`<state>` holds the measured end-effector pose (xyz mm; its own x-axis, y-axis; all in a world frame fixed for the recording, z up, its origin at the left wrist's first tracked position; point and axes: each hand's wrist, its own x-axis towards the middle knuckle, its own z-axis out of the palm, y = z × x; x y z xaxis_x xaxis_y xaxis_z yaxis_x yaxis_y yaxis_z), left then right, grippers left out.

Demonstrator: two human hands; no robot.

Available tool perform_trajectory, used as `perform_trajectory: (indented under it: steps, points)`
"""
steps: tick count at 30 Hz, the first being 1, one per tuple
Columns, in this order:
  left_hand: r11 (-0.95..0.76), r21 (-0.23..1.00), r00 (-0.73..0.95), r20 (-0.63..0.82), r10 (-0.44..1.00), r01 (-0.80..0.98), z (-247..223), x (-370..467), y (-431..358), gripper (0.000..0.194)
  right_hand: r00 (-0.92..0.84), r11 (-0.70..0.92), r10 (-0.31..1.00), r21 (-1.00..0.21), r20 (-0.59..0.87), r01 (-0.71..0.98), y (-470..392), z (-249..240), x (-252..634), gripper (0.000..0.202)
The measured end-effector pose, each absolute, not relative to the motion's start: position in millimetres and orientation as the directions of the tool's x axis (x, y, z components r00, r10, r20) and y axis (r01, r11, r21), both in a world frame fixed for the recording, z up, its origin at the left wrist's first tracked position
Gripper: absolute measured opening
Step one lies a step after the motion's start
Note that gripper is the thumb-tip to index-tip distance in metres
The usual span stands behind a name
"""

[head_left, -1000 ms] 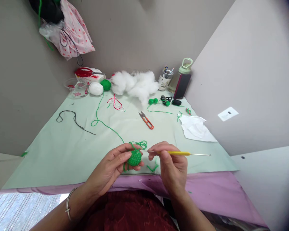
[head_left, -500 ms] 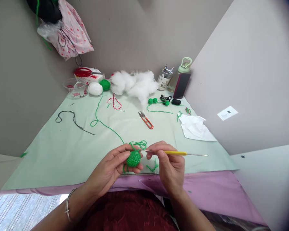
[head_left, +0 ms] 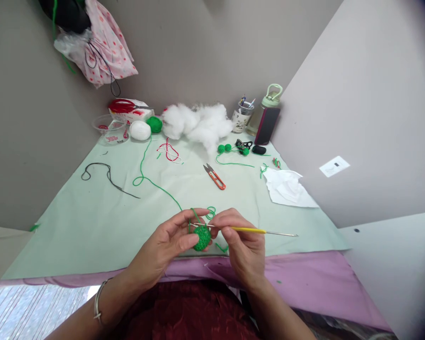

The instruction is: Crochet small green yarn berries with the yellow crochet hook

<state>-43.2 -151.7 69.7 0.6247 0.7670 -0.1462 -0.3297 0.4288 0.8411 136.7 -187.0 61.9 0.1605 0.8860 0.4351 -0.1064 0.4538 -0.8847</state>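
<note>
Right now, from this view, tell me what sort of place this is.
Probably a craft corner used for crochet: the right hand holds a hook, and yarn balls and fluffy white stuffing sit on the table.

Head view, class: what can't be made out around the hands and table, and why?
All in the head view:
Yellow hook: tip too small to tell whether it has caught a stitch on the held green ball.
Left hand: partly hidden behind that ball.
Water bottle: partly covered by the phone.
Black bundle: cut off by the top edge.
</note>
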Motion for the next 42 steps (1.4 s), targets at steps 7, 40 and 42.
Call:
perform_trajectory:
  steps: [7,40,42]
  points:
    - [0.292,0.905,0.559,-0.077,0.826,-0.308,69.4,-48.4,-150.9,0.054,-0.089,0.494,0.869,-0.851,0.486,0.179,-191.6,71.2,148.4,0.031]
    - [0.186,0.961,0.455,-0.075,0.887,-0.206,72.9,-48.5,-153.4,0.07,0.062,0.511,0.859,-0.859,0.509,-0.024,-191.1,67.7,142.9,0.021]
    - [0.185,0.959,0.459,-0.069,0.886,-0.215,71.9,-48.9,-153.2,0.068,0.056,0.529,0.847,-0.848,0.528,-0.002,-191.1,66.8,142.3,0.02]
